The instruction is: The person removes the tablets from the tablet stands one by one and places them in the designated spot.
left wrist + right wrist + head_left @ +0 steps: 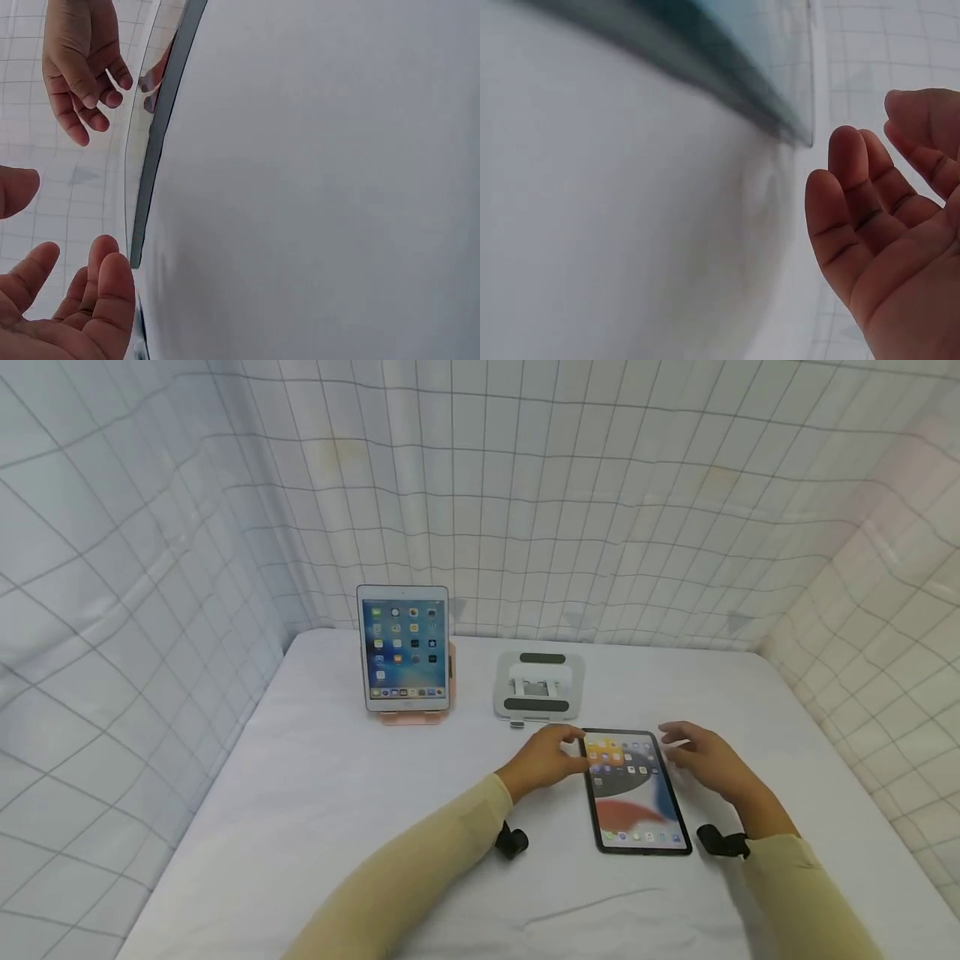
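A dark-rimmed tablet (636,793) lies flat on the white table, its screen lit with app icons. My left hand (543,760) is at its upper left edge, thumb and fingers spread apart. In the left wrist view, the fingers of that left hand (79,307) are loosely bent close to the end of the tablet's side edge (160,124), gripping nothing. On the other side, my right hand (703,762) hovers just off the upper right edge. Its fingers (838,225) are relaxed and hold nothing in the right wrist view, near the tablet's corner.
A grey folding stand (538,703) with dark pads lies folded behind the tablet. Farther left, a white-framed tablet (405,647) leans upright on a pink stand (412,718). White grid-patterned curtains (540,527) enclose the table's back and sides.
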Demonstrator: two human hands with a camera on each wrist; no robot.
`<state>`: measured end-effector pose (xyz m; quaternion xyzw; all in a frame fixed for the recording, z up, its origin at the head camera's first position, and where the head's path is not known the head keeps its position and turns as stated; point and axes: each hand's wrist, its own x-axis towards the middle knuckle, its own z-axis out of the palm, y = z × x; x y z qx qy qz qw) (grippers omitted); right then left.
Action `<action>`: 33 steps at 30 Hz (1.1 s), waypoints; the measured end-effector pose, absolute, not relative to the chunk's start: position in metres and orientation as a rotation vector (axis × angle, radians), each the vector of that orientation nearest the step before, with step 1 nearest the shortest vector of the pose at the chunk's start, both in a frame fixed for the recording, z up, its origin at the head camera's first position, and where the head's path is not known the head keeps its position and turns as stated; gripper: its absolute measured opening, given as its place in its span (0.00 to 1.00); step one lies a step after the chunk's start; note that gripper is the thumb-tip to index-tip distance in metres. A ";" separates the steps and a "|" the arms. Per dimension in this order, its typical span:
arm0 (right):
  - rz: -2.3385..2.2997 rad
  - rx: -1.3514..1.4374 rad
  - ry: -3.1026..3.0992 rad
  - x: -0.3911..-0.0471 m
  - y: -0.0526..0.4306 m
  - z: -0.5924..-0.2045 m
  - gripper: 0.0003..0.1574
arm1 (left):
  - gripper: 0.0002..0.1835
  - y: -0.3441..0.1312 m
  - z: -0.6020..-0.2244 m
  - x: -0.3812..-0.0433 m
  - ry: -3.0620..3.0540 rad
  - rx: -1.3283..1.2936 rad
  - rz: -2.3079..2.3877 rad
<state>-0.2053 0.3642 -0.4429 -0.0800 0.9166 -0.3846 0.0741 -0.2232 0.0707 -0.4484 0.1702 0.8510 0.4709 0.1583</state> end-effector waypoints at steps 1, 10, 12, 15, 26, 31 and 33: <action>-1.172 -0.253 2.758 -0.206 0.362 -0.442 0.24 | 0.28 0.065 -0.446 -0.223 2.419 0.491 1.367; -1.181 -0.391 2.809 -0.220 0.322 -0.432 0.26 | 0.28 -0.012 -0.427 -0.225 2.392 0.530 1.440; -1.182 -0.398 2.802 -0.222 0.313 -0.428 0.27 | 0.28 -0.029 -0.424 -0.223 2.410 0.525 1.439; -1.165 -0.409 2.797 -0.226 0.299 -0.421 0.27 | 0.26 -0.052 -0.421 -0.217 2.453 0.521 1.424; -1.265 -0.541 2.704 -0.247 0.242 -0.402 0.25 | 0.27 -0.120 -0.407 -0.197 2.681 0.506 1.389; -1.401 -0.651 2.660 -0.258 0.214 -0.399 0.24 | 0.26 -0.152 -0.400 -0.208 2.806 0.575 1.533; -1.421 -0.680 2.667 -0.264 0.203 -0.399 0.23 | 0.25 -0.165 -0.400 -0.215 2.881 0.597 1.572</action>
